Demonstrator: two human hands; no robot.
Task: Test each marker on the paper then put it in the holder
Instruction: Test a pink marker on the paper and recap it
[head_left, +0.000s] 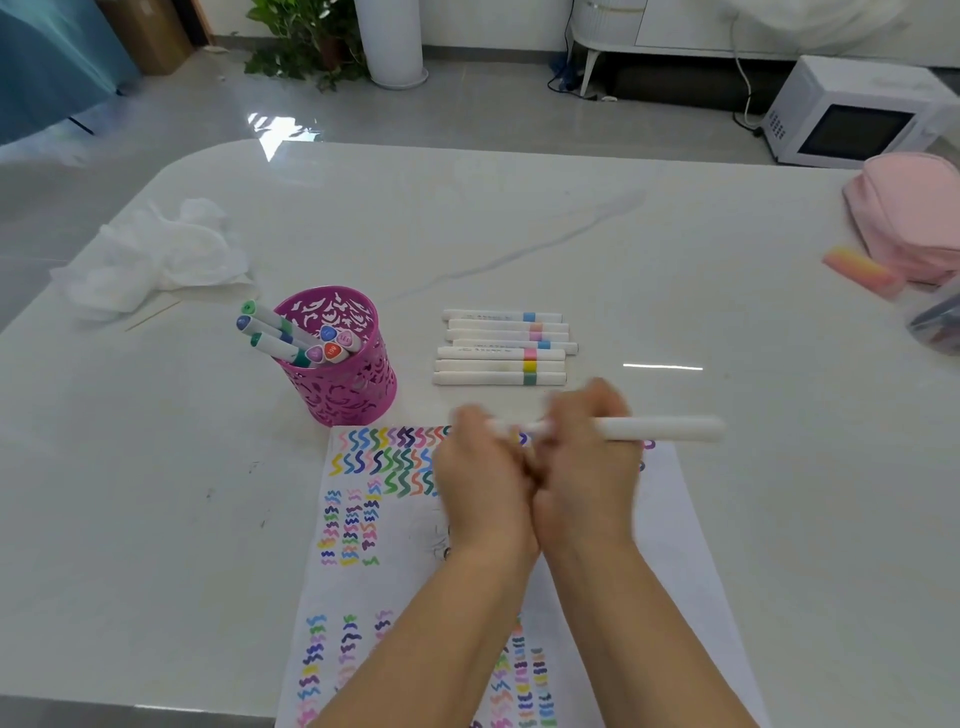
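Note:
I hold one white marker (660, 429) level above the top edge of the paper (691, 545), which is covered in coloured squiggles. My right hand (587, 467) grips the marker's middle, its long white end sticking out to the right. My left hand (480, 478) grips the marker's left end; motion blur hides whether the cap is on or off. A row of several white markers (501, 353) with coloured bands lies just beyond my hands. The pink cut-out holder (337, 384) stands to the left with several markers in it.
Crumpled white tissue (156, 254) lies at the table's far left. A pink pouch (909, 218) and a pink-orange eraser (857, 270) sit at the far right, by a clear bag (935, 322). A microwave (852, 114) stands on the floor beyond.

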